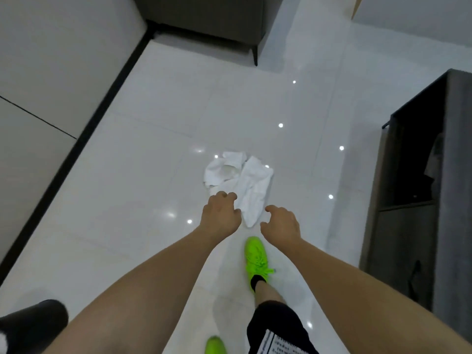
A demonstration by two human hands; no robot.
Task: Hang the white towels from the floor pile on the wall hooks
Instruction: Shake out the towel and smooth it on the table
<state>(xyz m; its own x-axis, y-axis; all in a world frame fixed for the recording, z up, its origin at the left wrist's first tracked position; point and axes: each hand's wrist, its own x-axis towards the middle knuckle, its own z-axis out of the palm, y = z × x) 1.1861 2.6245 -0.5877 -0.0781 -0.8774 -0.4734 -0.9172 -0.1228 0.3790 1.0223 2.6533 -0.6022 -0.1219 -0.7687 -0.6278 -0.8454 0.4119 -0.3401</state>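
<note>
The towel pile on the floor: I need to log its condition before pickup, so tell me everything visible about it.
The towel pile is white, thin-looking cloth, crumpled in a loose heap on the glossy pale tiled floor. Its far part is bunched in folds; one longer piece runs toward the person, ending in a narrow tip between the hands. The left hand, fingers curled, overlaps its near edge; contact cannot be told. The right hand hangs beside the tip, holding nothing. How many towels it holds is unclear.

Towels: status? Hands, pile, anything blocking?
Left hand and right hand reaching, fingers loosely curled, holding nothing. Towels crumpled on floor, none lifted. Nothing between hands and pile; green shoe just short of it.
</note>
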